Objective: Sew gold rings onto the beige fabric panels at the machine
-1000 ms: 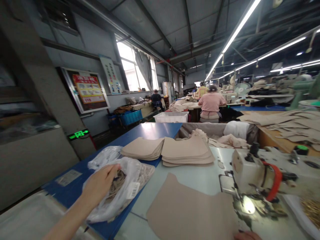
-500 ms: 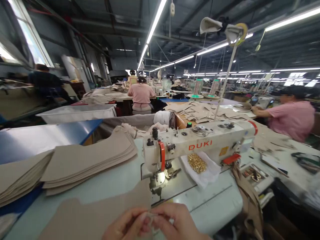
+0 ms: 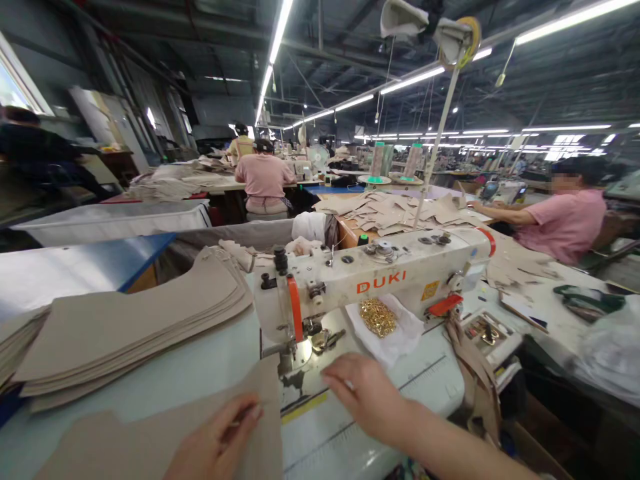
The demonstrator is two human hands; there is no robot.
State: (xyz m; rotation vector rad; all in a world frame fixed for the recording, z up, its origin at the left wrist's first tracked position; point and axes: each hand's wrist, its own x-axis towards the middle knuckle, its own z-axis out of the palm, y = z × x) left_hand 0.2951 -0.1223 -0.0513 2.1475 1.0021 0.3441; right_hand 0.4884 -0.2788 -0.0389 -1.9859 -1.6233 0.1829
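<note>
My left hand (image 3: 217, 433) is closed above the beige fabric panel (image 3: 165, 427), thumb and fingers pressed together; whatever is between them is too small to make out. My right hand (image 3: 367, 393) reaches over the sewing machine bed, its fingers drawn together in a pinch just right of the needle area. Its fingertips partly hide one another, so I cannot tell what they hold. The white sewing machine (image 3: 330, 287) stands ahead with its lamp lit. Behind my right hand a white bag (image 3: 410, 333) holds small gold metal pieces (image 3: 377, 317).
A stack of beige panels (image 3: 135, 320) lies left of the machine. Tan strips (image 3: 475, 373) hang off the right side, beside a tray of small parts (image 3: 493, 333). Co-workers sit ahead (image 3: 265, 177) and at right (image 3: 565, 213). A thread stand pole (image 3: 435, 147) rises behind the machine.
My hands were together at the bottom middle, fingers meeting; now they are apart. The right has moved up toward the machine, the left stays over the panel. The view has turned slightly right.
</note>
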